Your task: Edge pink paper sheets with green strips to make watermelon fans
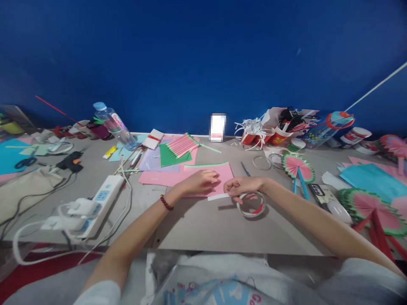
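Observation:
A sheet of pink paper (208,169) with a green strip along its far edge lies in front of me. My left hand (202,181) is over this sheet, fingers bent and apart, with nothing visible in them. At the sheet's near right corner, my right hand (243,186) grips a roll of double-sided tape (254,214). A white strip of tape (218,197) runs from near the right fingers along the paper's near edge. Whether the strip is still joined to the roll is hidden by the fingers.
A pleated pink-and-green paper (182,146) lies on green paper (168,157) behind. Left stand a power strip (103,197) with cables and a tilted bottle (117,125). Right are paper cups (280,137), a pen-like tool (245,169), watermelon fans (299,167) and a phone (319,195).

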### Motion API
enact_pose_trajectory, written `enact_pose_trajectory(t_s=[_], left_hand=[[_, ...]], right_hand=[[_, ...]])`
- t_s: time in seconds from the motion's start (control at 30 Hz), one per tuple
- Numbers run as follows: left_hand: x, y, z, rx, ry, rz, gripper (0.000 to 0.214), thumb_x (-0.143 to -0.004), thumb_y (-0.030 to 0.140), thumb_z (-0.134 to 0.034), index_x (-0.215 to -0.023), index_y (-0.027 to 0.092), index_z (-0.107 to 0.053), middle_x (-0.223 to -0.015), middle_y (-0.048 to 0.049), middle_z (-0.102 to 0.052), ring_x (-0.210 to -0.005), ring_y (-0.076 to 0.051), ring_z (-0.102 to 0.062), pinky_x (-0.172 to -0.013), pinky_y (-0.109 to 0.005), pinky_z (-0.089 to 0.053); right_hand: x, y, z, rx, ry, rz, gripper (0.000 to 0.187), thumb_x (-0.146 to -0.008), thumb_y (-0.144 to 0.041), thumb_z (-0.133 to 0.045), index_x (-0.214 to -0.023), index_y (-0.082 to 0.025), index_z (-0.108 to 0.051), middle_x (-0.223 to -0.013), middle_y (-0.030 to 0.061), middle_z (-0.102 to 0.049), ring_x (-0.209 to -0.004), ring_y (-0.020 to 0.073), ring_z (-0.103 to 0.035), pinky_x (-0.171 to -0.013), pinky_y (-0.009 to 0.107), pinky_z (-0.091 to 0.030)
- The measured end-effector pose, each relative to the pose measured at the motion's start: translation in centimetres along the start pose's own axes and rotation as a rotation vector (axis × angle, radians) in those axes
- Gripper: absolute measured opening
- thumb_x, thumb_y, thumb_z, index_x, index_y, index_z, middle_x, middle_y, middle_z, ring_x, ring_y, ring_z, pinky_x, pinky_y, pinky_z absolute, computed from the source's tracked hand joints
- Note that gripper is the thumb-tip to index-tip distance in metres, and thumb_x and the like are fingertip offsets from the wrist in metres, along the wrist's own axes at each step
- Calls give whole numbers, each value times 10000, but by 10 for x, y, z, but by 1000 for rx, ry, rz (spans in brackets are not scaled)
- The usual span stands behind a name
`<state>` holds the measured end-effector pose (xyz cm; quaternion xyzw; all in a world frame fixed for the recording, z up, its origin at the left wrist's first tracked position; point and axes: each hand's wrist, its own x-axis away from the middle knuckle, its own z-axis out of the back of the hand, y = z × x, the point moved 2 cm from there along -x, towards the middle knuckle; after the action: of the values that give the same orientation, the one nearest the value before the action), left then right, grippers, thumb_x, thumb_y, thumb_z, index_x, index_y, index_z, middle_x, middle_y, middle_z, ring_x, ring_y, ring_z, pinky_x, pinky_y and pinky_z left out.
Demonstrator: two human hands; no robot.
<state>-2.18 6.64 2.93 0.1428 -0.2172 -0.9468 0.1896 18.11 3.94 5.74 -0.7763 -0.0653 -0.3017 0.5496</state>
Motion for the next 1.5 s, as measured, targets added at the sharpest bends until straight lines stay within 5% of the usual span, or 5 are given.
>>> enact_pose_trajectory(t_s=[0.37,0.7,0.97,1.1,1.5], left_hand=[[-5,17,-37,-119,-11,35,431,-886,331,-556,-1290,182,-541,-1359,-123,-533,-1282,-283,-440,-1076,-428,-338],[11,1,-21,260,170,131,312,-940,323,-476,-1200,194,-588,-1290,-112,-572,-1229,-222,-502,-1026,-361,-418],[41,-1,3,430,221,264,500,-981,481,-346,-773,169,-677,-784,-56,-687,-832,-177,-608,-837,-298,-450],[52,8,3,528,183,315,621,-1002,488,-213,-748,158,-674,-786,-64,-671,-804,-168,-597,-825,-289,-447],[52,5,-5,485,166,300,277,-937,401,-515,-898,186,-684,-942,-51,-713,-926,-171,-609,-880,-281,-421]], right_hand=[[-18,-9,-24,-302,-421,220,380,-807,-461,-694,-891,-168,-468,-542,-32,-636,-236,29,-321,-216,124,-297],[-42,59,23,-572,-146,403,311,-842,-371,-652,-875,-198,-396,-569,-91,-581,-212,-6,-153,-191,105,-258],[-43,50,14,-426,-63,284,321,-854,-434,-625,-840,-192,-415,-547,-63,-605,-227,13,-244,-215,120,-266],[-37,43,7,-318,10,180,309,-830,-404,-663,-878,-172,-464,-574,-50,-628,-244,6,-298,-244,112,-249],[-33,37,5,7,140,24,330,-794,-451,-657,-840,-157,-514,-552,-52,-615,-264,7,-309,-255,138,-182]])
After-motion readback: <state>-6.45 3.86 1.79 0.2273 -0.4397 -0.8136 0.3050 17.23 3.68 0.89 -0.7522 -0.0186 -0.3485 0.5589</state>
